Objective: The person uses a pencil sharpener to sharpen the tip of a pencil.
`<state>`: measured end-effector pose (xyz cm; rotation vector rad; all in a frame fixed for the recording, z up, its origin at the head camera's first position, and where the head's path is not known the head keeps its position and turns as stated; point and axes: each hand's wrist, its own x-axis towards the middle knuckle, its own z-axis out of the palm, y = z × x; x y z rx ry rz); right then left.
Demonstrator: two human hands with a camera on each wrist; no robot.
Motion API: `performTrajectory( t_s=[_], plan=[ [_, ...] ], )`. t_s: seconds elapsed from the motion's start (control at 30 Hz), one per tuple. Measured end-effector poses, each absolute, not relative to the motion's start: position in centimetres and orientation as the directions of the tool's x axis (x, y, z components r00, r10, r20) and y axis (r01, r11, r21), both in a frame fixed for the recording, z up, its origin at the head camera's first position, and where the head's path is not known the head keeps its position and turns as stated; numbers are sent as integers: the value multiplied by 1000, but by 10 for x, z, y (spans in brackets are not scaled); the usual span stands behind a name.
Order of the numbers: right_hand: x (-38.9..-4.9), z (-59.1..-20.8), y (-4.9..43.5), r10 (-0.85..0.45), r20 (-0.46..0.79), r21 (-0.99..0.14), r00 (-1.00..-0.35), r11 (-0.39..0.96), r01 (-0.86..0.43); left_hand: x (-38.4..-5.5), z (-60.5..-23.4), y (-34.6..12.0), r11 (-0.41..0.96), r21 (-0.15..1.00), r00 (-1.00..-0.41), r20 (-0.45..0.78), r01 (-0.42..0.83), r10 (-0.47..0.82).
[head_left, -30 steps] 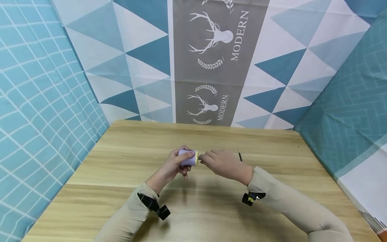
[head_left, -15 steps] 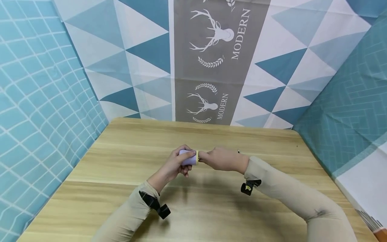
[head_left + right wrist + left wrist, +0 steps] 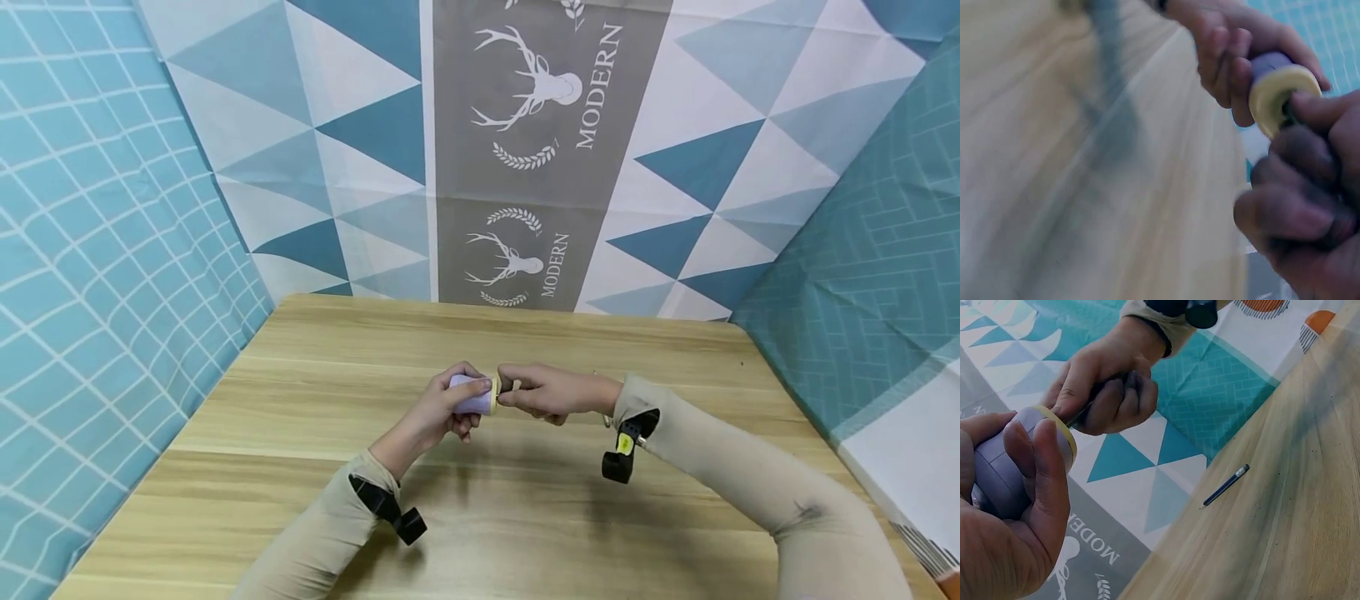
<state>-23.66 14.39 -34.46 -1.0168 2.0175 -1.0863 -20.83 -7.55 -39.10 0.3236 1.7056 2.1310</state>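
Note:
My left hand [image 3: 442, 408] grips a lavender barrel [image 3: 470, 395] that looks like a pencil sharpener, its thumb along the side. A yellow rim [image 3: 1259, 103] rings the end facing right, with a recess in the middle. My right hand [image 3: 551, 392] is right at that end, thumb and forefinger pinching a thin dark stick [image 3: 1079, 415] at the recess. Its other fingers are curled and hide most of the stick. Both hands are raised over the table. In the left wrist view a dark pencil [image 3: 1225, 486] with a silvery band lies on the tabletop.
The wood-grain table [image 3: 480, 517] reaches back to a patterned cloth wall [image 3: 517, 167]. Blue grid cloth [image 3: 112, 217] hangs at the left and teal cloth [image 3: 862, 250] at the right. Each wrist wears a black strap with a small camera.
My right hand has turned about the stick: its back faced up before, and now thumb and forefinger show with a gap between them. The left hand and barrel have shifted slightly right.

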Motion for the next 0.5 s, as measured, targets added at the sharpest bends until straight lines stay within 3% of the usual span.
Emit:
performTrajectory(
  t_s=[0.13,0.23,0.3,0.37,0.43,0.5],
  plan=[
    [-238,-352,143,-835,-284,-954,-472,293,56,-205,-389,-79,-164,980,-901,-30,-111,432],
    [-234,-355,142,-830,-272,-961,-487,261,91,-202,-388,-82,-162,983,-905,-5,-81,425],
    [-230,-353,141,-816,-189,-958,-547,275,-78,-202,-388,-84,-170,983,-904,8,-71,427],
    [-226,-350,141,-799,-31,-861,-600,327,-391,-204,-387,-85,-181,981,-901,19,-67,433],
    [-222,-346,142,-792,159,-582,-590,407,-704,-206,-385,-85,-200,977,-899,21,-74,437],
    [-219,-345,141,-802,337,-189,-494,456,-869,-209,-383,-85,-223,971,-903,18,-87,430]
  ],
)
